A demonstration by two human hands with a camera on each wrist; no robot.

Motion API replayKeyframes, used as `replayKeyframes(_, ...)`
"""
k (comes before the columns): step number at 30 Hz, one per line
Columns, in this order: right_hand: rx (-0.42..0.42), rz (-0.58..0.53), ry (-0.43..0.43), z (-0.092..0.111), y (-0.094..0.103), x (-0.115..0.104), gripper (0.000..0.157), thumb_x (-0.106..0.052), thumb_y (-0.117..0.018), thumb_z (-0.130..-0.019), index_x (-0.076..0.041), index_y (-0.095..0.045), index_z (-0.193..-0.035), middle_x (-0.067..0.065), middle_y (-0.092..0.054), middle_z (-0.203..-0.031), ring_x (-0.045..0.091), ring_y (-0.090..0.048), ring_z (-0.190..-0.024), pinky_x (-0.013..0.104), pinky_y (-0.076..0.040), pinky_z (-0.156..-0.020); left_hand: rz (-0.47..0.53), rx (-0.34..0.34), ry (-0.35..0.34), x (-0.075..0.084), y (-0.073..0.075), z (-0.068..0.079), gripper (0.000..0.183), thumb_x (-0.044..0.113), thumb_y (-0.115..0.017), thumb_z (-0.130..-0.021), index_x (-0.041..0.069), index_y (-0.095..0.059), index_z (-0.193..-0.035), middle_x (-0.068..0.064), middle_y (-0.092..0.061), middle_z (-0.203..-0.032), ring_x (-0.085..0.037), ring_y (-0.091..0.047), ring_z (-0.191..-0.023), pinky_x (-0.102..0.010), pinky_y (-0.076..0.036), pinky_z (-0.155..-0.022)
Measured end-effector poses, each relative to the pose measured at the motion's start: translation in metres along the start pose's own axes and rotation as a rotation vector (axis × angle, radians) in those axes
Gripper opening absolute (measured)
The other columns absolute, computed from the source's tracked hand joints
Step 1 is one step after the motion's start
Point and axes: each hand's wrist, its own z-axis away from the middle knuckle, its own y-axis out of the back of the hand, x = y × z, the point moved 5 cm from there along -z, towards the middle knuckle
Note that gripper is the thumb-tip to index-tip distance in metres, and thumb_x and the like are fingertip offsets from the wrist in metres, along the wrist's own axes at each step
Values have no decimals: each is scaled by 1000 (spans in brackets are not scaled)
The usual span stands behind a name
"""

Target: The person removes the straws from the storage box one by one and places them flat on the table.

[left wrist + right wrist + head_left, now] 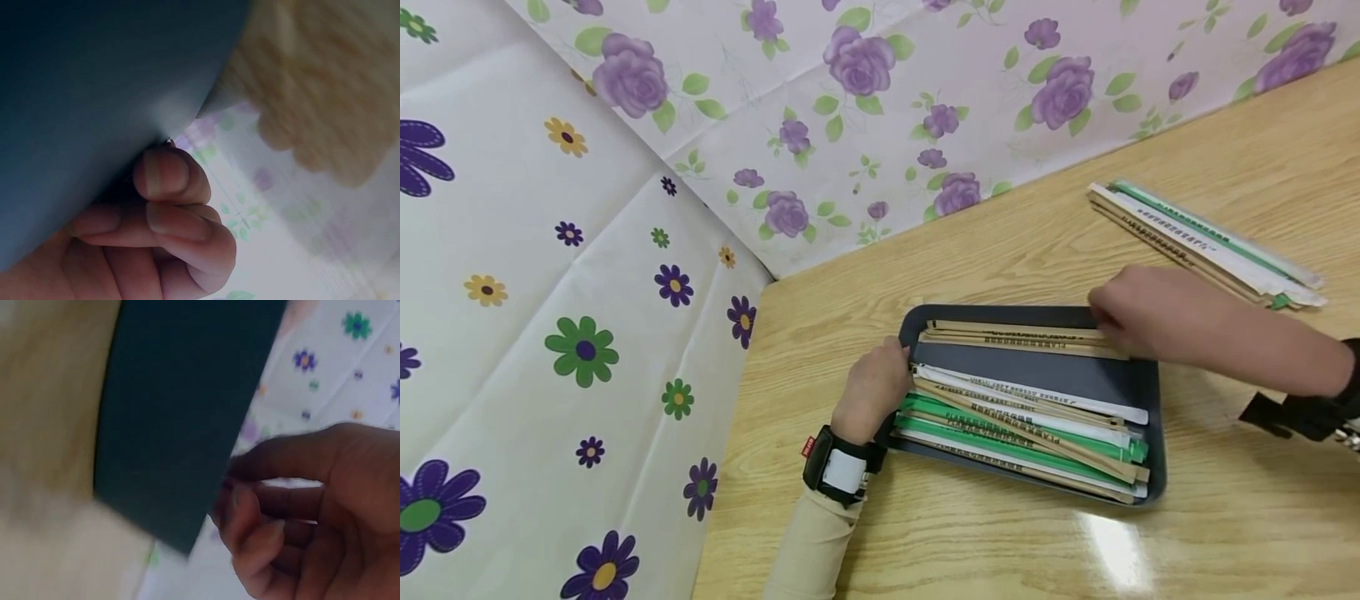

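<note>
A dark grey tray (pixel 1037 367) lies on the wooden table with paper-wrapped straws in it. Several brown-wrapped straws (pixel 1000 335) run along its far wall; a mixed pile of green, white and brown straws (pixel 1022 433) lies along the near side. My left hand (pixel 872 387) grips the tray's left end, its curled fingers (pixel 165 175) against the outer wall. Over the tray's far right corner, my right hand (pixel 1138 312) has bent fingers (pixel 256 547) at the rim, covering the right ends of the brown straws. I cannot tell whether it pinches one.
Another group of wrapped straws (pixel 1202 242), green, white and brown, lies on the table (pixel 1247 517) beyond my right forearm. Floral sheets (pixel 865 108) stand behind the table and along its left side.
</note>
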Motion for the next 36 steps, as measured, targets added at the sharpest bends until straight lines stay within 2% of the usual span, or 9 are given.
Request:
replayKeyframes(4,-86,-62,84,5,-19,-25,20,-9,-73,-83,-15,-59,-70,-6,-49,-60,7,-44,-51,27,-39,-47,7,6,3,0,1,0,31,23,-40,-106,-1,-54,-90,-9,-49,-60,-22,-55,-50,-32,-42,-45)
replayKeyframes(11,-156,-113,120,12,-36,-43,36,-13,-72,-85,-20,-47,-60,-8,-40,-54,6,-35,-47,24,-31,-47,11,-5,1,0,1,0,32,23,-40,-106,-1,-54,-91,-9,-49,-59,-21,-54,-49,-31,-41,-45)
replayKeyframes(16,-142,-116,168,13,-38,-47,38,-19,-73,-86,-22,-47,-58,-10,-40,-51,3,-36,-45,24,-33,-47,9,-5,-3,1,2,1,32,23,-40,-106,-1,-54,-91,-9,-49,-60,-21,-54,-49,-32,-42,-45)
replayKeyframes(19,-135,-116,165,14,-38,-48,38,-22,-73,-87,-23,-47,-58,-10,-40,-51,3,-38,-44,25,-33,-46,-1,-3,-11,1,2,1,32,23,-39,-106,0,-54,-90,-9,-48,-59,-21,-52,-48,-31,-41,-44)
replayKeyframes(25,-95,-104,159,15,-40,-51,42,-9,-70,-83,-21,-41,-55,-8,-34,-49,4,-31,-43,23,-24,-43,2,1,-21,1,2,3,31,23,-40,-106,0,-53,-88,-8,-47,-58,-19,-50,-46,-29,-38,-43)
replayKeyframes(31,-55,-61,162,12,-37,-48,41,-2,-66,-76,-21,-36,-55,-8,-28,-50,6,-22,-48,23,-22,-46,16,2,-26,1,1,4,30,22,-41,-106,0,-53,-88,-7,-46,-57,-19,-48,-45,-28,-36,-42)
replayKeyframes(36,-30,-86,120,10,-21,-37,35,0,-69,-77,-17,-44,-60,-7,-32,-54,6,-28,-48,23,-27,-45,15,12,-31,1,1,2,30,21,-42,-106,0,-53,-88,-7,-46,-57,-19,-49,-45,-29,-37,-42)
